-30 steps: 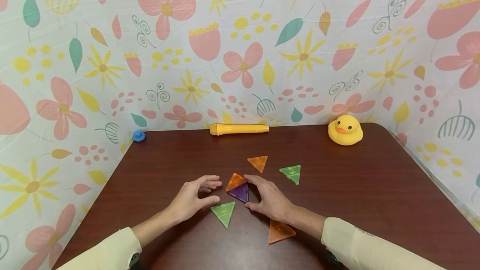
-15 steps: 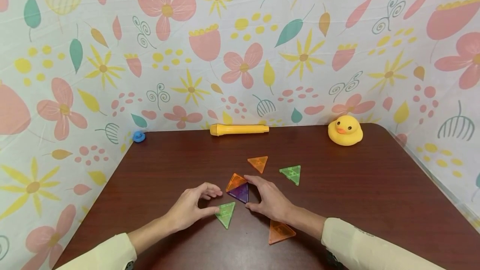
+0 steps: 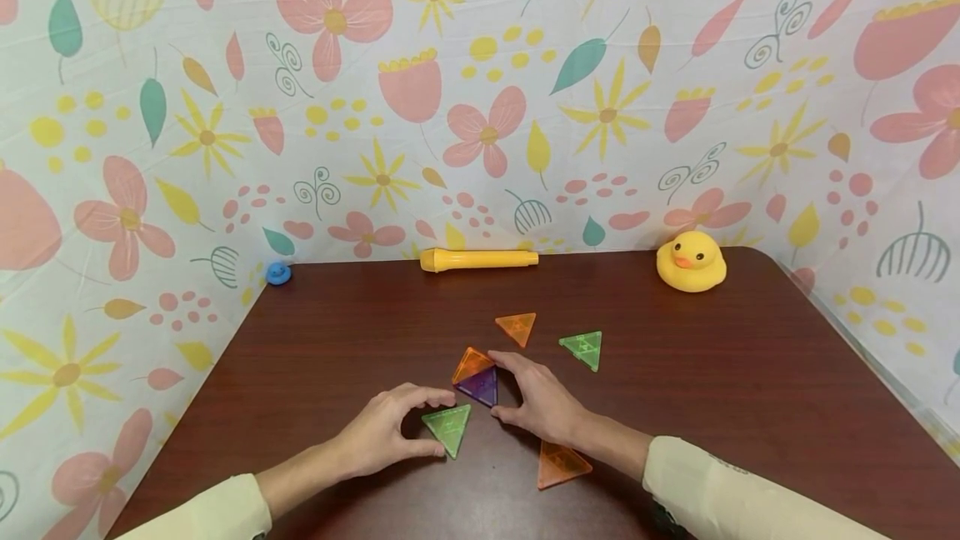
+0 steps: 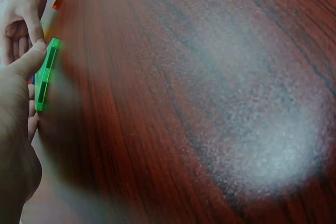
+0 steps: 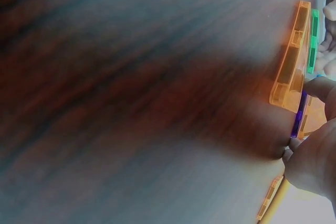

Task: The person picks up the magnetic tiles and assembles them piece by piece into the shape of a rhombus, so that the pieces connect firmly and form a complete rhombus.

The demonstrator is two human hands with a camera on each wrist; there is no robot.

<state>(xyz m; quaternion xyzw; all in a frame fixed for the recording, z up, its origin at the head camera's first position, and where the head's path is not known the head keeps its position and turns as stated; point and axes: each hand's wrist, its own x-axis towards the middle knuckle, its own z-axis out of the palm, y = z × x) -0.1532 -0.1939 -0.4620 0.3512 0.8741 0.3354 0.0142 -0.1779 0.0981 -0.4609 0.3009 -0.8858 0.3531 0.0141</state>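
My left hand [image 3: 386, 432] curls around a green triangular magnetic tile [image 3: 447, 428] on the table. Its thumb lies at the tile's near corner and its fingertips at the far edge; the left wrist view shows thumb and fingers at opposite ends of the green tile [image 4: 47, 74]. With thumb and forefinger, my right hand [image 3: 542, 394] holds the purple triangular magnetic tile [image 3: 482, 387] at two corners. Edge to edge with the purple one lies an orange triangular tile [image 3: 471, 363]. In the right wrist view the purple tile [image 5: 298, 116] is partly hidden by that hand.
Another orange tile [image 3: 516, 327] and a green tile [image 3: 585, 348] lie farther back. One more orange tile [image 3: 561, 467] sits below the right wrist. Along the back edge are a yellow toy microphone [image 3: 480, 259], a yellow rubber duck [image 3: 691, 262] and a small blue duck [image 3: 278, 273].
My left hand has come nearer the person, from beside the orange and purple pair to around the green tile. The right hand and the tiles have stayed in place.
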